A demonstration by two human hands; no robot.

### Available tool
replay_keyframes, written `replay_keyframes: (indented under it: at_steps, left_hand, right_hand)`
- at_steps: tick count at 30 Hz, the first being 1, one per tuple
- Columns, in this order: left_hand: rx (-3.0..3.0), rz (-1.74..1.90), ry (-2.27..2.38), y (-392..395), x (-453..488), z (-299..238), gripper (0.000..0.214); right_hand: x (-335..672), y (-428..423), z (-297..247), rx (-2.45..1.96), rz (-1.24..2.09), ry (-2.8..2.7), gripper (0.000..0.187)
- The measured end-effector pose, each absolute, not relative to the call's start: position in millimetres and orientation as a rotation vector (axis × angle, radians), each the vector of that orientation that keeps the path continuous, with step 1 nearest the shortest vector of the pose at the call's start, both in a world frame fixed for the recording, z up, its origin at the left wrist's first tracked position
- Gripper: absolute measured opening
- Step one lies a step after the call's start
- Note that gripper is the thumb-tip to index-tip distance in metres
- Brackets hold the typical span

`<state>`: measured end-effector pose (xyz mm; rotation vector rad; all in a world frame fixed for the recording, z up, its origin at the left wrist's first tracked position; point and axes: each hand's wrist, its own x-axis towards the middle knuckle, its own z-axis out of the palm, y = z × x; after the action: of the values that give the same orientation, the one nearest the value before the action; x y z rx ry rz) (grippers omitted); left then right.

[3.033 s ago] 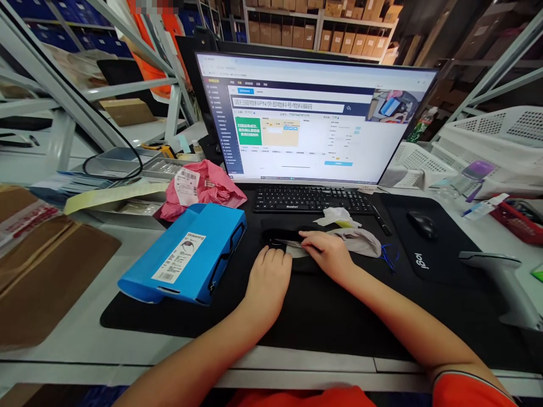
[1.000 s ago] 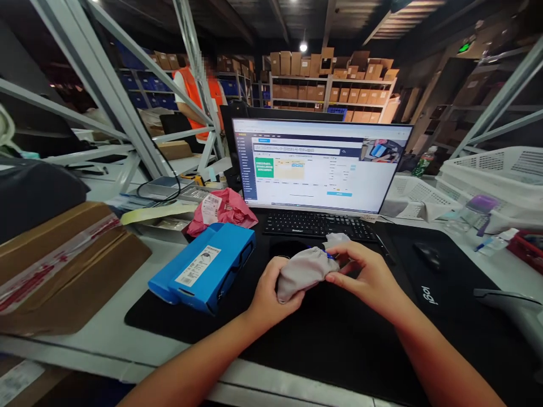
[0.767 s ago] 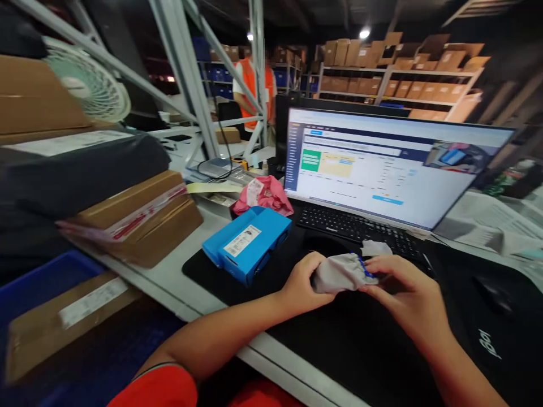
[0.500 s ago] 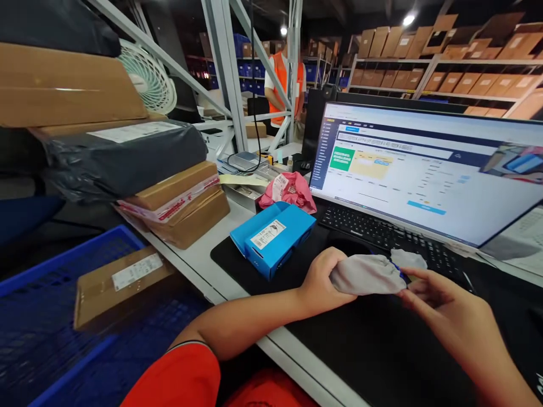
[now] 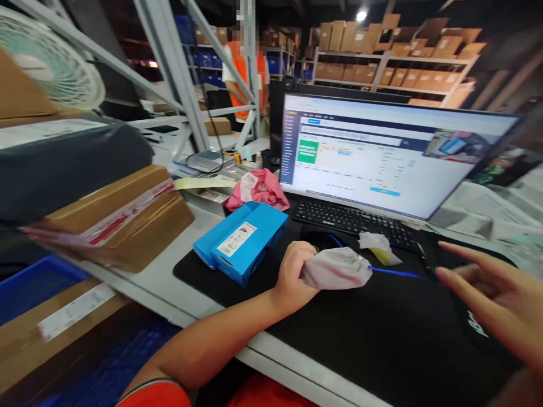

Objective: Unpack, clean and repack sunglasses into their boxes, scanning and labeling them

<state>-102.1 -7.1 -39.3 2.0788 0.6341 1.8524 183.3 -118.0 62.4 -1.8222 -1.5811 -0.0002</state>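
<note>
Left hand (image 5: 292, 274) clenches pouch (image 5: 339, 268); right hand (image 5: 492, 294) lies open near the cord (image 5: 394, 273). Risk: the stretched cord could snag, jerking the pouch loose.

desk (image 5: 169, 295) | on it: black mat (image 5: 360, 339); taped carton (image 5: 127, 217)

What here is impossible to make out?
Head view:
Contents of the grey pouch: hidden by its cloth and the left hand.
Monitor text: too small, blurred.
Blue box label: too small.
Right hand: motion-blurred, cut off at the right edge; whether it holds the blue cord is unclear.
</note>
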Motion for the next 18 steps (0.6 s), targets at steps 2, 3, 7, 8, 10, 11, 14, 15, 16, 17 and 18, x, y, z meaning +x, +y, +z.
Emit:
replay_keyframes:
  at_steps: [2, 3, 7, 8, 10, 11, 14, 15, 16, 17, 18]
  left_hand:
    - [2.122, 1.872, 0.539, -8.2, -100.7, -39.7, 0.026]
    - [2.142, 1.873, 0.509, -8.4, -100.2, -39.8, 0.026]
    - [2.208, 1.843, 0.485, -9.0, -98.7, -40.1, 0.025]
    - [2.219, 1.826, 0.502, -9.5, -98.6, -40.5, 0.026]
    - [2.218, 1.797, 0.557, -10.7, -98.4, -41.9, 0.028]
    - [2.200, 1.772, 0.595, -11.3, -98.2, -42.9, 0.029]
    - [2.098, 1.610, 0.702, -12.1, -96.8, -46.4, 0.036]
    - [2.072, 1.538, 0.727, -11.9, -96.2, -47.3, 0.040]
    - [2.062, 1.471, 0.752, -11.5, -95.8, -47.8, 0.044]
    - [2.072, 1.425, 0.772, -11.0, -95.7, -47.8, 0.051]
    - [2.104, 1.404, 0.771, -10.4, -96.1, -47.3, 0.060]
  right_hand:
    - [183.0, -115.0, 69.6, -1.809, 0.049, -1.610, 0.052]
    - [178.9, -114.0, 71.1, -1.756, 0.117, -1.649, 0.050]
    - [147.8, -109.2, 66.0, -1.468, 0.260, -1.933, 0.039]
    - [139.9, -106.9, 62.9, -1.408, 0.256, -2.022, 0.042]
    - [127.2, -100.7, 54.8, -1.291, 0.256, -2.124, 0.048]
    - [122.5, -97.1, 50.2, -1.241, 0.247, -2.119, 0.047]
    - [113.8, -87.0, 36.3, -1.143, 0.183, -1.997, 0.029]
    - [112.2, -84.6, 32.8, -1.128, 0.182, -1.974, 0.024]
    - [111.0, -82.7, 30.2, -1.126, 0.195, -1.964, 0.021]
    - [110.4, -81.5, 28.6, -1.135, 0.214, -1.961, 0.019]
    - [110.1, -80.8, 27.7, -1.152, 0.229, -1.963, 0.019]
